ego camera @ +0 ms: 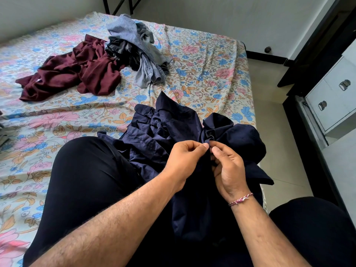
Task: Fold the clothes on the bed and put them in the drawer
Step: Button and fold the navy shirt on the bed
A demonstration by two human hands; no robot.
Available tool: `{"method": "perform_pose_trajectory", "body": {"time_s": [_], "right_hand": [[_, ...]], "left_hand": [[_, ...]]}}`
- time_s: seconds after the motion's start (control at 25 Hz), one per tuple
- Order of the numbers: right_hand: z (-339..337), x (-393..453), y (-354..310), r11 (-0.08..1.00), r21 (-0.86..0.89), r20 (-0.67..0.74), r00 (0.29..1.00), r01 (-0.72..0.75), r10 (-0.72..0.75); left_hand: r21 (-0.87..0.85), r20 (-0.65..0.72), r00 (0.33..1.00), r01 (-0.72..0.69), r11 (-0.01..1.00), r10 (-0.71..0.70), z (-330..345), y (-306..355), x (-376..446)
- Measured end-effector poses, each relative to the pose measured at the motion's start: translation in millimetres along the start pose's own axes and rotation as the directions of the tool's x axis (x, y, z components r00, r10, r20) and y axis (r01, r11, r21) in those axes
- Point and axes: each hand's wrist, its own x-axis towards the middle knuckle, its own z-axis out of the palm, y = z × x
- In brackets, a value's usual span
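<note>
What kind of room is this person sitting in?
Most likely a bedroom. There is a bed with a flowery sheet, loose clothes lying on it such as a maroon garment, and a white drawer unit standing beside the bed.

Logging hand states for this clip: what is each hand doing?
Left hand: pinching the navy shirt.
Right hand: pinching the same shirt.
</note>
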Motion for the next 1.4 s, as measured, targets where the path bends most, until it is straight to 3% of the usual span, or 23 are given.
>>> {"method": "perform_pose_trajectory", "body": {"time_s": [0.16,0.32,0.56,0.72,1.08,1.4], "right_hand": [[3.7,-1.5,6.6,0.989,-0.141,-0.058,0.997,0.035,-0.044],[5.4,1.0,6.5,0.996,-0.088,-0.144,0.989,0.022,-0.035],[4.4,-2.6,1.8,0.998,-0.048,-0.120,0.992,-0.042,0.036],[4.7,-1.1,3.0,0.998,-0.051,-0.146,0.989,-0.028,0.020],[4.6,-0.5,0.2,1.000,-0.022,-0.182,0.983,-0.011,0.007],[3.1,0.2,0.8,0.998,-0.031,-0.164,0.985,0.046,-0.051]], "left_hand": [[0.095,-0.032,0.999,0.026,0.995,-0.023,-0.5,-1.4,-0.3],[0.060,-0.006,1.000,0.003,0.998,-0.003,0.4,-2.8,0.1],[0.261,0.042,0.996,-0.083,0.962,0.075,2.5,-1.2,-3.2],[0.165,-0.036,0.999,-0.029,0.986,0.035,2.6,1.7,-2.7],[0.109,-0.095,0.993,-0.060,0.992,0.071,0.3,1.1,0.0],[0.301,-0.117,0.969,-0.176,0.937,0.219,-1.4,5.0,-2.4]]}}
